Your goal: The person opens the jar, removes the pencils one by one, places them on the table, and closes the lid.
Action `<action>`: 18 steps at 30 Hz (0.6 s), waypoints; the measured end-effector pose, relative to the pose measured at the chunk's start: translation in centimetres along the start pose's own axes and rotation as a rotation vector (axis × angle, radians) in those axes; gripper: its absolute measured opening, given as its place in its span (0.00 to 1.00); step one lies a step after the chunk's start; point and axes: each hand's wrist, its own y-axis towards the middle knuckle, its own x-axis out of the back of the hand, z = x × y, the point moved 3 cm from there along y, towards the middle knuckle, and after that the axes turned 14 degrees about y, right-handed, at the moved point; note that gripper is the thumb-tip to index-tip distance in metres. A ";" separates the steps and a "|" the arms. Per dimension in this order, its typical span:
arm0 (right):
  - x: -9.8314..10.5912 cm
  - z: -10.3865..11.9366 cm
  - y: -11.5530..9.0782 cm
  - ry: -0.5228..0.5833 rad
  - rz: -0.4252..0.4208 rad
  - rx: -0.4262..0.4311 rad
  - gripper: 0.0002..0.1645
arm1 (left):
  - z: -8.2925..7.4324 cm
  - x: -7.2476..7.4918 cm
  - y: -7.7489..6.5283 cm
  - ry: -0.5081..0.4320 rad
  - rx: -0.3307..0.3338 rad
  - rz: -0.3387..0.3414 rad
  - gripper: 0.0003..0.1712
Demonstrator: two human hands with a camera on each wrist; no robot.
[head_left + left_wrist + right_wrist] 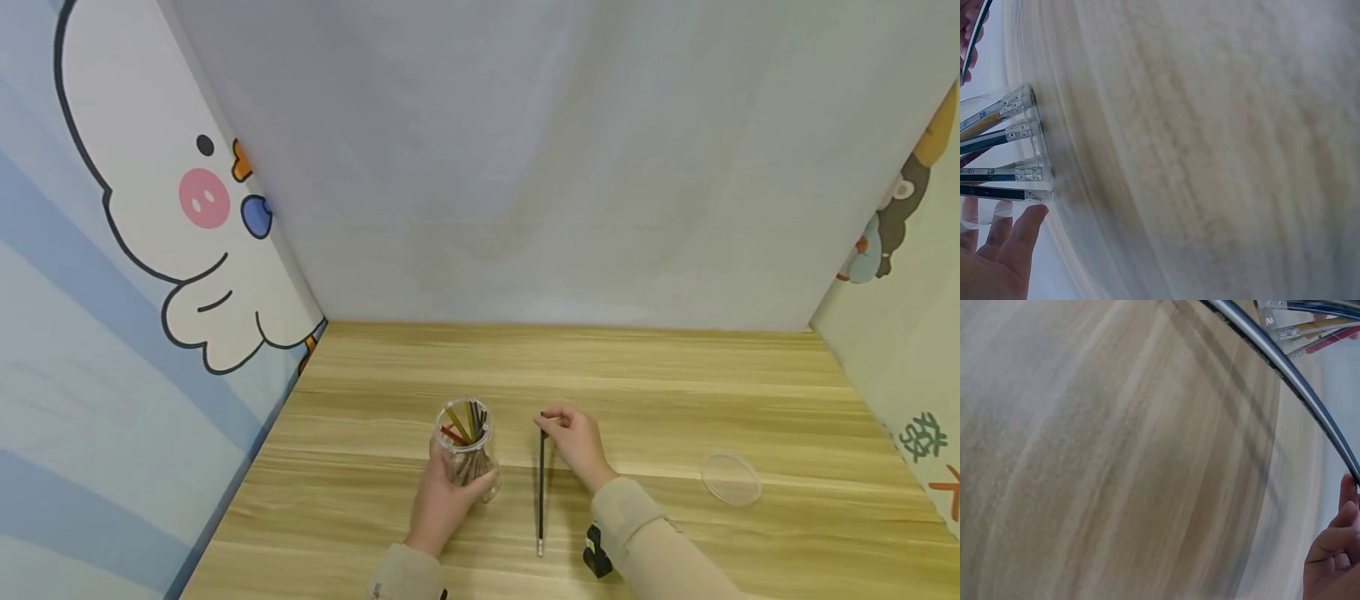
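The dark pencil (pixel 542 492) could pivot or slip, since the right hand (pixel 576 437) pinches it at one extremity only, leaving nearly the whole barrel unsupported. A loosened pinch or a twist of the wrist would probably swing the eraser end sideways, perhaps into the small black object (pixel 596 552) just beside the right sleeve (pixel 637 521). That sleeve might also nudge the black object if the forearm shifts. The clear jar (pixel 467 451) is a second risk: its wall looks smooth, one hand alone steadies it, and the pencils (pixel 459 423) inside lean loosely at different angles, so a knock or an uneven squeeze could tilt it and shift them.

As for the fingers, the right thumb and forefinger are closed on the pencil's end facing the tabletop's (pixel 360 367) far edge; from there the barrel runs toward the near side, eraser end last. I cannot tell whether that eraser end touches the wood. The pencil lies between the two hands, near the jar but apart from it. The left hand (pixel 442 500) is wrapped around the jar, thumb on the side facing the pencil. A clear round lid (pixel 731 479) lies well apart, toward the tabletop's right edge.
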 end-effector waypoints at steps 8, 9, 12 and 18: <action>-0.1 -0.7 0.2 -0.075 -0.019 -0.038 0.12 | 0.0 0.2 -0.1 0.014 -0.007 -0.005 0.58; -0.1 -0.8 0.2 -0.078 -0.021 -0.040 0.11 | 0.0 0.2 -0.1 0.016 -0.005 -0.007 0.58; -0.2 -1.0 0.3 -0.102 -0.026 -0.050 0.12 | 0.0 0.3 -0.1 0.020 -0.001 -0.007 0.59; -0.1 -1.5 0.5 -0.178 -0.031 -0.072 0.12 | 0.0 0.2 -0.1 0.028 -0.006 -0.007 0.59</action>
